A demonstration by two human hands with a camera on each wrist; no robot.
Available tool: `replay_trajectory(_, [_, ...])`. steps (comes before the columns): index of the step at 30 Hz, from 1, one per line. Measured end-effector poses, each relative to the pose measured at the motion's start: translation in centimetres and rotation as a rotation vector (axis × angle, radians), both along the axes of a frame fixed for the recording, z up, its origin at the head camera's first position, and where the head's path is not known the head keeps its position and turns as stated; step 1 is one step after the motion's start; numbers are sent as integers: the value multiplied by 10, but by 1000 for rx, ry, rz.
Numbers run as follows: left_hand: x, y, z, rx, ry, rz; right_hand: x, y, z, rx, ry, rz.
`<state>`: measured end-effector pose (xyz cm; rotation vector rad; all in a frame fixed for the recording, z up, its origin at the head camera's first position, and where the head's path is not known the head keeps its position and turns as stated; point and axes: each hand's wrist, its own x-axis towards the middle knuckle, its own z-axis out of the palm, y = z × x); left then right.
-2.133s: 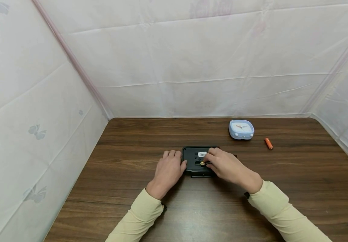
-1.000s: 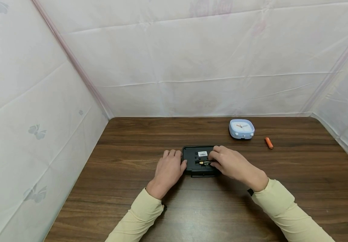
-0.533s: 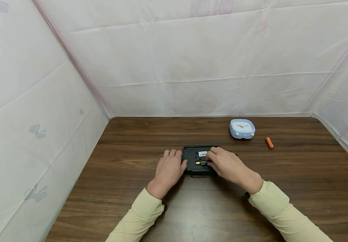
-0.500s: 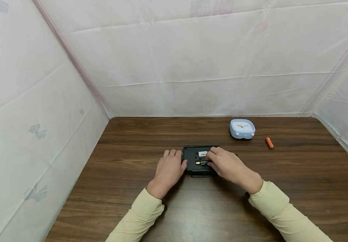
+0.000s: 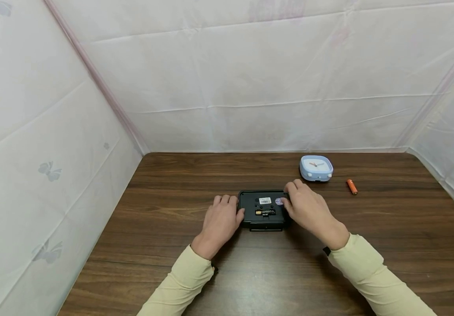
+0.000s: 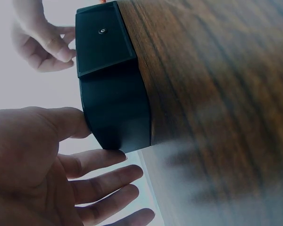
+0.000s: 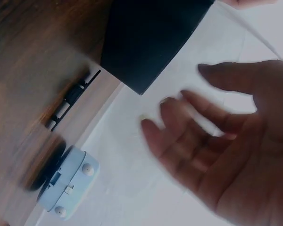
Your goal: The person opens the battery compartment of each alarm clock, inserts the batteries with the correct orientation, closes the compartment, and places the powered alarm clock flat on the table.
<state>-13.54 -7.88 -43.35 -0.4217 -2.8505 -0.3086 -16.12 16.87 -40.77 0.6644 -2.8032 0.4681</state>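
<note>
A black box-shaped device (image 5: 250, 219) lies on the table with its label and open battery slot facing up. One black-and-gold battery (image 5: 264, 212) sits lengthwise in that slot. My left hand (image 5: 221, 221) holds the device's left end, thumb on the top edge; in the left wrist view the index fingertip touches its side and the other fingers extend past it. My right hand (image 5: 310, 210) hovers by the right end, fingers loosely bent with nothing between them. In the right wrist view it is apart from the device's black corner (image 7: 146, 52).
A light blue alarm clock (image 5: 316, 168) stands toward the back right of the wooden table (image 5: 171, 184). Right of it lies an orange battery (image 5: 351, 187). A small black piece (image 7: 73, 96) lies between device and clock. White sheeting (image 5: 227, 87) walls the table.
My right hand has let go of the black-and-gold battery, which now lies flat in the slot, and has moved right and up. My left hand stays on the device.
</note>
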Motion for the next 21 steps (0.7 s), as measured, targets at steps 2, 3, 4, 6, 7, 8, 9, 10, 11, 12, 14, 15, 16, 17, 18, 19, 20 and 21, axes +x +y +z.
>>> replay_trajectory(2, [0,0,0,0,-4,2,2,0,0,30,-40,-68])
replay_trajectory(3, [0,0,0,-1,-5,2,2,0,-1,52,-65,-95])
replay_trajectory(4, [0,0,0,0,-5,3,3,0,-2,78,-91,-117])
replay_trajectory(6, [0,1,-1,1,-6,4,4,-2,-3,126,-147,-148])
replay_trajectory(7, [0,1,-1,1,-6,4,3,-2,-4,144,-180,-159])
replay_trajectory(8, [0,0,-1,1,-4,4,3,-3,-4,159,-209,-165])
replay_trajectory(9, [0,0,-1,0,-2,3,3,-4,-5,169,-237,-167])
replay_trajectory(10, [0,0,-1,0,0,2,3,-5,-5,176,-258,-166])
replay_trajectory(11, [1,0,-1,-1,0,2,4,-5,-6,180,-275,-165])
replay_trajectory(12, [1,0,-1,-2,1,2,3,-6,-6,182,-287,-164])
replay_trajectory(14, [1,0,-1,-3,3,1,3,-6,-8,181,-296,-165])
replay_trajectory(15, [1,1,-1,-4,3,1,3,-6,-8,179,-296,-166])
replay_trajectory(16, [1,1,-1,-5,3,2,3,-6,-9,178,-293,-167])
replay_trajectory(17, [1,1,-1,-5,4,2,3,-6,-10,176,-291,-168])
replay_trajectory(18, [1,1,-1,-6,5,2,3,-6,-10,175,-289,-168])
replay_trajectory(19, [1,1,-1,-8,7,2,3,-7,-10,174,-287,-167])
replay_trajectory(20, [1,1,-1,-9,9,1,4,-7,-11,175,-285,-167])
replay_trajectory(21, [1,1,-1,-10,11,1,4,-7,-11,175,-283,-166])
